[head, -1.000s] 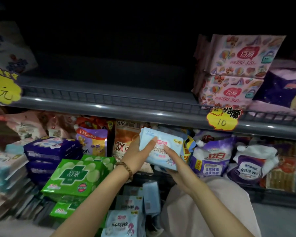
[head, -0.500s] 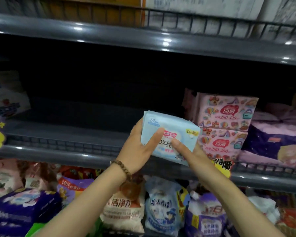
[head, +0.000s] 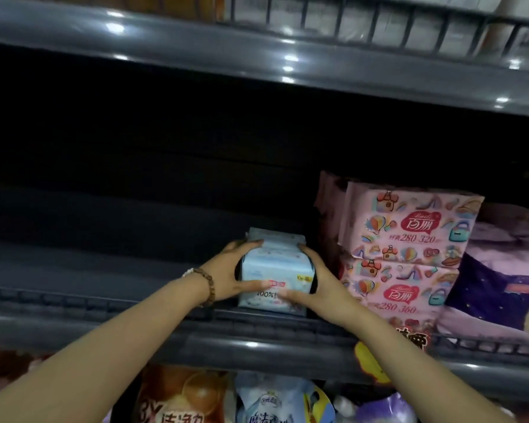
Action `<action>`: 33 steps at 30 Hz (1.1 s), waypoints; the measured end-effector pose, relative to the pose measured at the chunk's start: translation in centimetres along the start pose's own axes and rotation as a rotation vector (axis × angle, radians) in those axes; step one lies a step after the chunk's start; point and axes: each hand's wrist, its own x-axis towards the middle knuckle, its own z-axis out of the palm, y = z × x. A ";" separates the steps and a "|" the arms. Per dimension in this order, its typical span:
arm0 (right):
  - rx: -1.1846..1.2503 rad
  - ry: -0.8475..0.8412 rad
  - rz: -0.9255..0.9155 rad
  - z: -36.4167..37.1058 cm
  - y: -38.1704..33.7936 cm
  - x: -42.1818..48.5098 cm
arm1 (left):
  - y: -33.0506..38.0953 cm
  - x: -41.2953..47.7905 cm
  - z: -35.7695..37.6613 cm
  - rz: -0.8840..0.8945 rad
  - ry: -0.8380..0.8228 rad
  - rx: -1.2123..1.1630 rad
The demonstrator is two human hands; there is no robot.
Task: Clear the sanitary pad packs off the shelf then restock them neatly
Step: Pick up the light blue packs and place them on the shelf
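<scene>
Nearest the camera, below the shelf edge, an orange bag [head: 184, 401] and a pale blue bag [head: 272, 404] stand side by side on a lower level. A yellow tag [head: 371, 361] hangs from the shelf front to their right. Two bare forearms reach up over the shelf rail [head: 119, 315]; the left wrist wears a bead bracelet [head: 209, 286]. The left hand [head: 228, 279] and right hand [head: 321, 285] clasp a light blue pad pack [head: 275, 267] from either side, thumbs across its printed front and fingers curled over its top corners. The pack stands upright on the shelf just behind the rail, with bare dark shelf to its left. To its right, with the right hand between, two pink packs [head: 409, 227] sit stacked one on the other, and a purple pack [head: 495, 288] lies just beside those. The back of the shelf is too dark to make out. Above, the grey edge of the upper shelf [head: 257, 56] runs across, with a wire guard along it.
</scene>
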 end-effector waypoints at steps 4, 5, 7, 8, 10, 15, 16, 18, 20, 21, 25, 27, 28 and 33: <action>-0.189 0.151 -0.133 0.7 0.8 1.0 | -1.1 1.8 0.3 0.072 0.022 0.124; -0.249 0.169 -0.170 0.7 0.9 1.3 | -1.3 2.4 0.4 0.075 0.022 0.133; -0.392 0.166 -0.220 0.8 1.1 2.1 | -1.4 3.8 0.5 0.072 0.015 0.157; -0.472 0.153 -0.233 0.8 1.3 2.5 | -1.5 4.5 0.5 0.069 0.011 0.175; -0.601 0.161 -0.235 1.1 1.7 3.2 | -1.7 5.9 0.5 0.062 0.002 0.205; -0.708 0.263 -0.122 1.7 2.7 5.6 | -2.2 9.4 0.9 0.025 -0.023 0.122; -0.712 0.245 -0.081 1.6 2.9 6.1 | -2.1 10.1 1.0 0.015 -0.021 0.110; -0.723 0.226 -0.040 1.3 3.3 6.8 | -2.2 11.3 1.3 0.005 -0.019 0.087; -0.723 0.224 -0.031 1.1 3.4 7.1 | -2.3 12.3 1.5 0.005 -0.020 0.060; -0.712 0.224 -0.030 1.1 3.4 7.1 | -2.3 12.7 1.5 0.005 -0.013 0.048; -0.690 0.223 -0.030 1.1 3.5 7.2 | -2.2 13.3 1.9 -0.022 0.040 0.017; -0.672 0.232 -0.028 1.2 3.5 7.2 | -2.0 12.8 2.0 -0.026 0.030 0.034; -0.657 0.237 -0.024 1.3 3.4 7.1 | -1.9 12.2 1.8 -0.023 0.034 0.057; -0.405 0.266 -0.056 1.2 0.6 4.8 | -0.1 6.1 0.0 -0.020 0.219 0.058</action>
